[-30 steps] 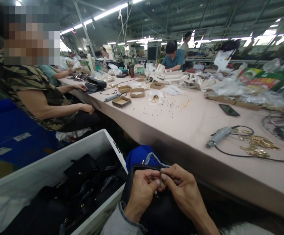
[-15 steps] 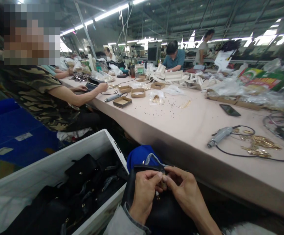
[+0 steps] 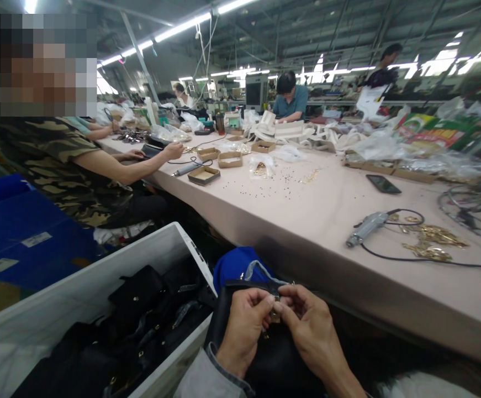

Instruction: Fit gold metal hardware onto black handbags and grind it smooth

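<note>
On my lap rests a black bag (image 3: 281, 362), with a bunched blue cloth (image 3: 232, 264) behind its top edge. A thin handle (image 3: 253, 267), seemingly wrapped in clear plastic, loops up from that edge. My left hand (image 3: 244, 326) pinches a small gold metal fitting (image 3: 275, 317) between thumb and fingers at the bag's front. From the other side my right hand (image 3: 312, 326) pinches the same fitting, thumb tips almost meeting. The fingers cover most of it, so its exact shape is hidden. A bit of gold hardware (image 3: 266, 335) shows just below.
Left of me, a white bin (image 3: 182, 243) holds several black bags (image 3: 138, 293). Along the table (image 3: 306, 215) lie an electric screwdriver (image 3: 366, 228) with its cable, gold hardware pieces (image 3: 434, 237), a phone (image 3: 383, 184) and small boxes (image 3: 204, 174). A co-worker in camouflage (image 3: 53, 160) sits at left.
The view has shifted slightly. My hands stay pinched at the bag, with slightly changed fingers, and more of the gold fitting shows. A person in the background has moved right.
</note>
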`<state>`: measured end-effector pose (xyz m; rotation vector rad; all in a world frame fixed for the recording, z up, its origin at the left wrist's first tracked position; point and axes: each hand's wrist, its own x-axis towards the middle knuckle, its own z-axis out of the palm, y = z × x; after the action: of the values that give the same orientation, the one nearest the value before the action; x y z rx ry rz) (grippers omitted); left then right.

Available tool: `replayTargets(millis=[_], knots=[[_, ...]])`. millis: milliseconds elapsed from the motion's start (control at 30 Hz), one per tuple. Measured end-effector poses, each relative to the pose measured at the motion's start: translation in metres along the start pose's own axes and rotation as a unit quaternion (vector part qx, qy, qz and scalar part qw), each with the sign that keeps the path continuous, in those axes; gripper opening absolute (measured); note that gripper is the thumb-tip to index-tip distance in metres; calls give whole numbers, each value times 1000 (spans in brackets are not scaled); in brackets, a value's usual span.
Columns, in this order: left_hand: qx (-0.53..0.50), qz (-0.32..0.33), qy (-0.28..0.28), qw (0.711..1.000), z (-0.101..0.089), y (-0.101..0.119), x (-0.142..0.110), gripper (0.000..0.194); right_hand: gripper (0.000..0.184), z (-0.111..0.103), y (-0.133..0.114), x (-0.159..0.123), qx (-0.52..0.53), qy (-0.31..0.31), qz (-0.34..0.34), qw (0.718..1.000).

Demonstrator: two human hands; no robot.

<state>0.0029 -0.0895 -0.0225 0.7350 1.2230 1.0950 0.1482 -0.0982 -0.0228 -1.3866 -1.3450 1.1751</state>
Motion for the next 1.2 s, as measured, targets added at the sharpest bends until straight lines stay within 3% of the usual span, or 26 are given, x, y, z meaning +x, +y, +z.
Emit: replayTargets(millis=[100, 233, 333, 600, 733, 967, 1200], knots=[[-2, 11, 14, 1000, 3, -2, 0, 32, 30, -1, 1, -2, -13, -6, -22, 1000], [-8, 10, -12, 1000, 2, -1, 0, 29, 17, -3, -2, -4, -29, -26, -64, 997], [-11, 7, -25, 1000, 2, 0, 0, 26, 8, -4, -5, -6, -11, -37, -58, 998], [50, 47, 7, 998, 1, -8, -1, 17, 22, -24, -16, -7, 10, -58, 8, 998], [64, 46, -4, 997, -2, -6, -3, 16, 24, -32, -28, -2, 15, -49, -3, 999], [68, 54, -23, 996, -4, -3, -8, 15, 14, -16, -25, 17, -54, -69, -31, 996], [69, 46, -47, 995, -7, 0, -7, 20, 15, -8, -20, 12, -62, -5, -54, 997]])
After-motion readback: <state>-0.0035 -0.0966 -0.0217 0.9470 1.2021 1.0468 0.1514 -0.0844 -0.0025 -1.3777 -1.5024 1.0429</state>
